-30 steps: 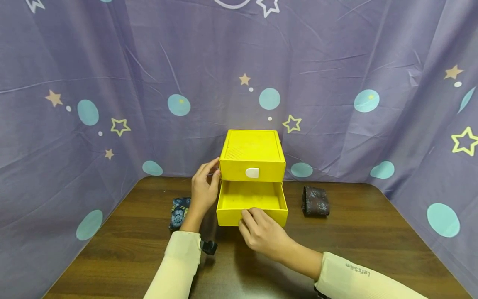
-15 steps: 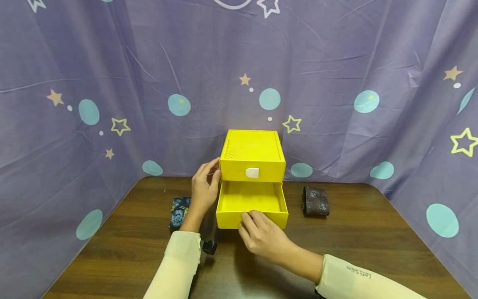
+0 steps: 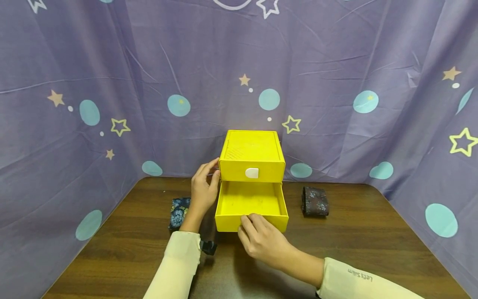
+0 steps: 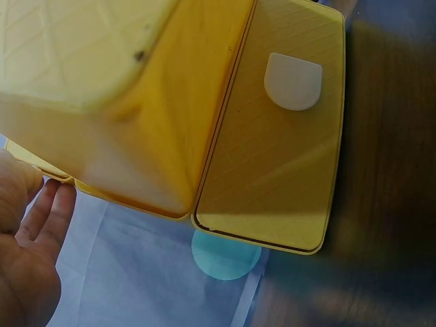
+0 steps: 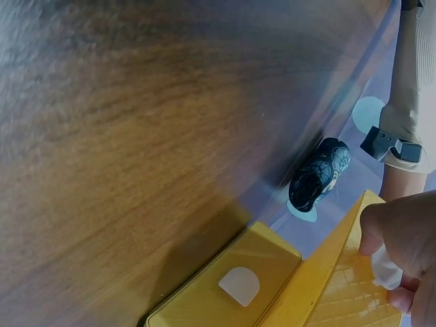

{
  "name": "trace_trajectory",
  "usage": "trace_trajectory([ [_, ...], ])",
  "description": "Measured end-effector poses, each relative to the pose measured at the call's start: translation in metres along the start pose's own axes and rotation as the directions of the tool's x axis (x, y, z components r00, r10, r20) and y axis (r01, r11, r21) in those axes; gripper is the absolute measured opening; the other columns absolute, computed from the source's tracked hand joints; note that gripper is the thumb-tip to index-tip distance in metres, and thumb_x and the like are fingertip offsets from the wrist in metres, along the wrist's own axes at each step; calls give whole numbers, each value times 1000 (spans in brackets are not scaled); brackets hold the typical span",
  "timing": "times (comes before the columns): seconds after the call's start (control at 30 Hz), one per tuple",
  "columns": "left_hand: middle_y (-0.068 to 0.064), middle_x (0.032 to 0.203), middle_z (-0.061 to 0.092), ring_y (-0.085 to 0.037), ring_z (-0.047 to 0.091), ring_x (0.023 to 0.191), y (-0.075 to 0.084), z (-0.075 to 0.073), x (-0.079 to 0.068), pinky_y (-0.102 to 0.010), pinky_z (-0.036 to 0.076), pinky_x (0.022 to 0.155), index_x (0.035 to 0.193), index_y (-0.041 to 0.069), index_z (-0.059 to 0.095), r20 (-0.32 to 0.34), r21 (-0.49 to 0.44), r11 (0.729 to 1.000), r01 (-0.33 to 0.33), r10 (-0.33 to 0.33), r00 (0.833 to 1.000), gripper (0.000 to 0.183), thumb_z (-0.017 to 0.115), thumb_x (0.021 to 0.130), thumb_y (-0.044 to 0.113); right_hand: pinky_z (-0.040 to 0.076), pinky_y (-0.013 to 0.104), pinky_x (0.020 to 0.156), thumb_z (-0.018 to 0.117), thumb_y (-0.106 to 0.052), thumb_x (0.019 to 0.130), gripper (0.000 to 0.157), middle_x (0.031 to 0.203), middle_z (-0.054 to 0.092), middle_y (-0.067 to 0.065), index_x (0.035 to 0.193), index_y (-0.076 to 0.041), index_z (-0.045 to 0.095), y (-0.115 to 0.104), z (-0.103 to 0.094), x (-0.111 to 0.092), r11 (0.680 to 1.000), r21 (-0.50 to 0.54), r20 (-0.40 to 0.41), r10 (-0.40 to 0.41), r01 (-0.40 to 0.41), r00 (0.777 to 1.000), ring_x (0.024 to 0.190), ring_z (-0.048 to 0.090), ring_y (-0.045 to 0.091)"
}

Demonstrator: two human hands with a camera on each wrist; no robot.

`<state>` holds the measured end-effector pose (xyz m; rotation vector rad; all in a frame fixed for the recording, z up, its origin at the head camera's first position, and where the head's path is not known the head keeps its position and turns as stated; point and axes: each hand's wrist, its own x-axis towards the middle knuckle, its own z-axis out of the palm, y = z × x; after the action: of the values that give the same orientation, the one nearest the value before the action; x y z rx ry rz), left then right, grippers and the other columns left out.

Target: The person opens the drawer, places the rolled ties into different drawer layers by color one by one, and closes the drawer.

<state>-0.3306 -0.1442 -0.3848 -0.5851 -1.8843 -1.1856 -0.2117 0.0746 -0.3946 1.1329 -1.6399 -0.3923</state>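
A yellow plastic drawer unit stands at the far middle of the table. Below its shut top drawer, another drawer is pulled out toward me, its inside bare. My right hand is at that drawer's front, with thumb and fingers round its white handle. A lower drawer with its own white handle is shut beneath it. My left hand touches the unit's left side near the top drawer, fingers fairly straight; its fingertips lie against the yellow edge.
A rolled dark blue floral cloth lies left of the unit, beside my left wrist. On the right is a folded dark brown patterned cloth. A purple curtain with stars hangs close behind the brown wooden table.
The pulled-out drawer has slid a little farther toward me, and my right hand has come slightly nearer with it. My left hand stays at the unit's side.
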Motion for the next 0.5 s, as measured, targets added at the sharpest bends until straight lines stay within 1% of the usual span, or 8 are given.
trace_trajectory([
  [0.2,-14,117,67,-29,67,105,1,0,0,-43,58,88,138,4,64,0,10,1000,10,-10,1000,36,62,101,3,56,26,71,38,6,102,39,90,65,12,87,-3,72,1,-9,3,1000,0,-3,-5,5,1000,79,59,21],
  [0.33,-15,118,67,-30,67,105,2,0,0,-45,58,86,138,3,64,-4,5,1000,0,0,1000,37,63,101,2,57,26,72,38,7,102,39,91,65,12,87,-4,73,0,-12,4,1000,5,-9,-5,5,1000,79,59,21],
  [0.5,-14,117,67,-29,67,103,1,0,0,-44,59,83,138,6,64,-7,6,1000,-5,5,1000,38,63,100,2,57,27,73,38,6,102,38,92,65,12,88,-3,72,-3,-12,2,1000,7,-9,-4,4,1000,81,60,22],
])
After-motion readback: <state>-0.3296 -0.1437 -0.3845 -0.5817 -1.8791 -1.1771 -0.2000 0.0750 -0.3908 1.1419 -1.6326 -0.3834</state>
